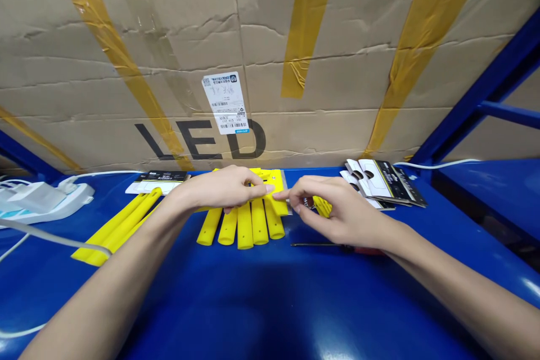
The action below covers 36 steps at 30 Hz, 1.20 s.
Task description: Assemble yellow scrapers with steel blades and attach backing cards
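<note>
My left hand (230, 187) is closed around a yellow plastic piece (276, 185), its index finger lying along the top. A small shiny spot, perhaps a screw, shows near the piece's right end. Close by on the right, my right hand (333, 208) points its index finger at that end, with the thumb and other fingers curled together. Whatever those fingers may hold is too small to make out. Several yellow tubes (245, 228) with small holes lie side by side below my left hand. A screwdriver (320, 244) lies under my right hand, its handle partly hidden by the wrist.
More yellow tubes (122, 225) lie at the left on the blue table (253, 304), beside a white power strip (50, 202) with cables. Black-and-white packaging cards (379, 180) are stacked at right, another card (158, 180) at left. A large cardboard box (337, 124) stands behind.
</note>
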Tool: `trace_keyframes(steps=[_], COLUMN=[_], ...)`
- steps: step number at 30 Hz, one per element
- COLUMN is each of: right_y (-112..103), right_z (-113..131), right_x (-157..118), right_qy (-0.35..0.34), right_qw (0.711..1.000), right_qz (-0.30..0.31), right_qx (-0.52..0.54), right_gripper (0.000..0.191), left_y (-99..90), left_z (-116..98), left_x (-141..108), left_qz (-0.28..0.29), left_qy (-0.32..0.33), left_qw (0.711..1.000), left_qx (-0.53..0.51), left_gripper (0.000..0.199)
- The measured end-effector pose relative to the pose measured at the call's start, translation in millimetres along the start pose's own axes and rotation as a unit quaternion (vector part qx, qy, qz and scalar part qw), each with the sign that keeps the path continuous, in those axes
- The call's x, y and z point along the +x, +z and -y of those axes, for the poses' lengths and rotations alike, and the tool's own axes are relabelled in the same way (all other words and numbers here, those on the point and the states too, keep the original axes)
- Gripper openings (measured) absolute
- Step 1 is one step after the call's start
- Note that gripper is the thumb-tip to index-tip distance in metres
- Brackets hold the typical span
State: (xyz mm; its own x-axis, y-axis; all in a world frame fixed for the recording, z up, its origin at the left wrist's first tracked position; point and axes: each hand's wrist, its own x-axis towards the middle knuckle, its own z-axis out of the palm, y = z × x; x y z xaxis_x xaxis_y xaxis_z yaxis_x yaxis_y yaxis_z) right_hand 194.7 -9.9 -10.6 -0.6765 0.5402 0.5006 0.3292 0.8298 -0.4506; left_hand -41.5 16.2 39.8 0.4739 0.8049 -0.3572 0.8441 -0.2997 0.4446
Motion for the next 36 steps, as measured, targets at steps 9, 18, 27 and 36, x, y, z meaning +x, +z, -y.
trace_keyframes(steps=[9,18,27,36], right_y=[-2.3,0.7,18.0,19.3], right_z=[2.5,13.5,-6.5,0.5], right_x=[-0.9,-13.0,-16.2,-19.9], right_qy=[-0.029,-0.118,-0.115,-0.082], right_qw=[0.999,0.982,0.987,0.992], right_qz=[0.031,0.032,-0.086,-0.099], right_qx=[-0.025,-0.142,-0.079,-0.006], right_gripper=[0.021,0.024,0.015,0.014], left_y=[2.9,3.3,6.4,7.9], left_z=[0.7,-4.2,-2.9,-5.0], left_x=[-0.1,-4.5,-1.5,1.2], left_qz=[0.052,0.072,0.069,0.053], left_qy=[0.023,0.034,0.029,0.028], left_qw=[0.998,0.994,0.99,0.993], left_qx=[-0.03,-0.073,-0.121,-0.102], left_gripper=[0.042,0.039,0.04,0.04])
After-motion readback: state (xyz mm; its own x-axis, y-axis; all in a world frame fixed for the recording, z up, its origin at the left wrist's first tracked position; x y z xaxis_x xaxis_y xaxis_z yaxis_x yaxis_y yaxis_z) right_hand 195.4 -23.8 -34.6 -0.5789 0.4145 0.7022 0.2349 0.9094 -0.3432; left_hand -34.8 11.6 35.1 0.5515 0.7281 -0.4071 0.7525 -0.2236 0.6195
